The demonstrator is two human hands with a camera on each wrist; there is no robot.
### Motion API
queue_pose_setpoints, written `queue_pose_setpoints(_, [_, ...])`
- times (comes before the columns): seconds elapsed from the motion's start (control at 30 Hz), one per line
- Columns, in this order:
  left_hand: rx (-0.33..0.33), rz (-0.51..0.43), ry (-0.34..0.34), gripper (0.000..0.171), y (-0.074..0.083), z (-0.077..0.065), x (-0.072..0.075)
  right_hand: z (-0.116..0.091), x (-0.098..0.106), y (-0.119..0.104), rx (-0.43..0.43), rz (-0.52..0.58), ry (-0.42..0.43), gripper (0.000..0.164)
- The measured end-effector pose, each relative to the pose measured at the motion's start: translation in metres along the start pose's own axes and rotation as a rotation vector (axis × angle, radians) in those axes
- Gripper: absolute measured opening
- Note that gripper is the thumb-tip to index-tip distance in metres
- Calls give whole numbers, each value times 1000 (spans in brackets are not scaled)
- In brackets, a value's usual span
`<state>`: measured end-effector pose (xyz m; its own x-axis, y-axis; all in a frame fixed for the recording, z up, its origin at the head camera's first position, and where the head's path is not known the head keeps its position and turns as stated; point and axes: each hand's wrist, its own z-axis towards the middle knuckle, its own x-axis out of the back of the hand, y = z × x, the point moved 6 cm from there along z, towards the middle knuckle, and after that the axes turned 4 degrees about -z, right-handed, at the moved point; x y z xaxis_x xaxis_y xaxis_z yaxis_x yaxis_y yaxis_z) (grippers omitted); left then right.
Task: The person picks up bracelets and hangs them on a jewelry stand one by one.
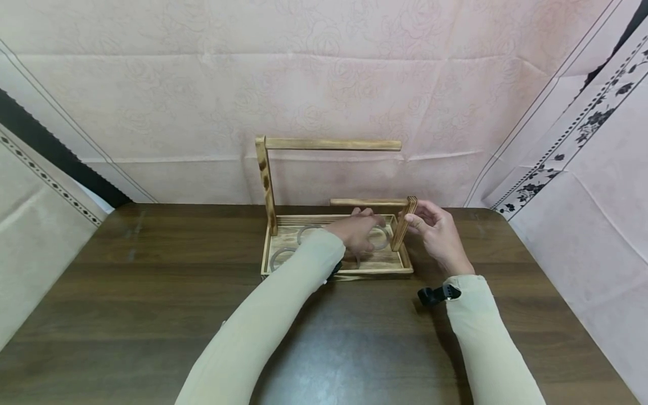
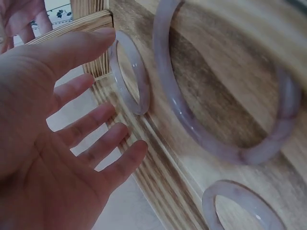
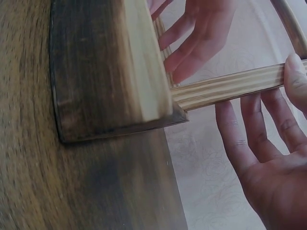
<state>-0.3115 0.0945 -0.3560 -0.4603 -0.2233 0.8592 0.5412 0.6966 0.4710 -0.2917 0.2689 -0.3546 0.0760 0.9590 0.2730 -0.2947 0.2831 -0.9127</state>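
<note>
A wooden jewellery stand (image 1: 374, 275) has a shallow tray base, a tall left post (image 1: 266, 180) and a shorter right post (image 1: 403, 228), each with a crossbar. Several pale, translucent bangles lie in the tray, among them a bangle (image 1: 277, 260) at the front left and a large bangle (image 2: 175, 103). My left hand (image 1: 356, 229) hovers over the tray with fingers spread and loosely bent; its thumb tip overlaps a bangle (image 2: 143, 79) beside the short post in the left wrist view. With thumb and fingers, my right hand (image 1: 439, 235) holds the short post from the right.
The stand sits near the far edge of a dark brown wooden table (image 1: 152, 315). Behind it hangs a pale floral cloth (image 1: 324, 95). The upper crossbar (image 1: 334, 144) and the lower crossbar (image 1: 369, 202) reach over the tray's far side.
</note>
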Motion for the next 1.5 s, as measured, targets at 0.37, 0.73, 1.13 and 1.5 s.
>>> queue_pose_setpoints(0.37, [-47, 111, -10, 55, 3, 13, -7, 1, 0, -2, 0, -51, -3, 27])
queue_pose_setpoints(0.73, [-28, 147, -25, 51, 8, 12, -8, 0, -1, -5, -9, -27, -10, 21])
queue_pose_setpoints(1.13, [-30, 142, -47, 36, 10, 10, -10, -2, -2, -2, -35, -35, -32, 25])
queue_pose_setpoints(1.5, [-23, 144, -55, 53, 6, 14, -12, -2, -2, 0, -51, -20, -36, 26])
